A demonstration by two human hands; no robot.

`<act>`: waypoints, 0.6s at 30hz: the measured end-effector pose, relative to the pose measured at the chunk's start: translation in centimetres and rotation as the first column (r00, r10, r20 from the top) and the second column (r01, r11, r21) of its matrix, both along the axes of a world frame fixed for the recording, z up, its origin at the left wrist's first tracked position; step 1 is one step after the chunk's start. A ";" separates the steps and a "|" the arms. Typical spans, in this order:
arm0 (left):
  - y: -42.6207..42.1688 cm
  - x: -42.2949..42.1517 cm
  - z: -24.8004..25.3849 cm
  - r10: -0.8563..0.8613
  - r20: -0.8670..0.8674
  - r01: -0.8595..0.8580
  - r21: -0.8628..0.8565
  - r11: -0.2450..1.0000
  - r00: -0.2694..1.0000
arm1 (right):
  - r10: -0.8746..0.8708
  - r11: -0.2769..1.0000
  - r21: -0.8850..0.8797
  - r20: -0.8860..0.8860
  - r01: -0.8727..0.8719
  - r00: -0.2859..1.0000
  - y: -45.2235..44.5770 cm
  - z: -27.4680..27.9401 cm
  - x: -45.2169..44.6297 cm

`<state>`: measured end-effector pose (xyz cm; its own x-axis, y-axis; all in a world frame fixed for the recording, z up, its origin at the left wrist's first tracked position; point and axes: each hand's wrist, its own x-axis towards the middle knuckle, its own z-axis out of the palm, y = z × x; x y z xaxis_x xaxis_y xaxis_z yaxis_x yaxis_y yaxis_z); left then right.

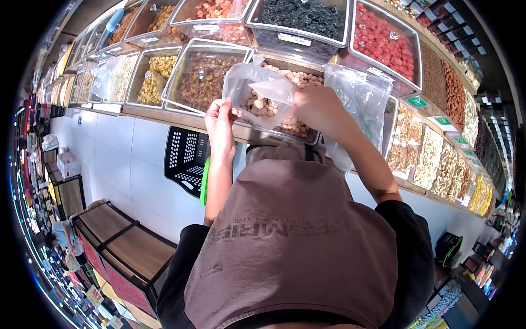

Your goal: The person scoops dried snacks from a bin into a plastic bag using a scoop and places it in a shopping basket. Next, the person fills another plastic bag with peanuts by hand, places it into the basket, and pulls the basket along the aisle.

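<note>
My left hand [221, 122] pinches the left side of a clear plastic bag [241, 82], thumb up. The bag's mouth spreads open over a bin of pinkish-brown dried pieces [301, 77]. My right hand [323, 109] is closed at the bag's right edge, and the bag stretches between both hands; its fingertips are mostly hidden. Brown pieces show in or through the bag; I cannot tell which. Right of my right hand, another sheet of clear plastic [356, 98] hangs over the bin edge.
Bins of brown raisins [205, 77], yellow dried fruit [156, 79], black dried fruit [304, 19] and red dried fruit [383, 44] surround the hands. A black basket [186, 159] with a green handle stands on the floor at left. A low display stand [118, 236] is behind.
</note>
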<state>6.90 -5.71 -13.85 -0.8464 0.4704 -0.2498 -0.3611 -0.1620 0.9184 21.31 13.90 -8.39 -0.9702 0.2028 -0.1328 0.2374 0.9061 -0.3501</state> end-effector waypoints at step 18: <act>-3.6 -6.7 -1.2 0.199 -0.228 -0.240 -0.167 0.956 0.953 | -0.448 0.681 -0.495 0.301 0.540 0.842 1.7 -18.2 -1.0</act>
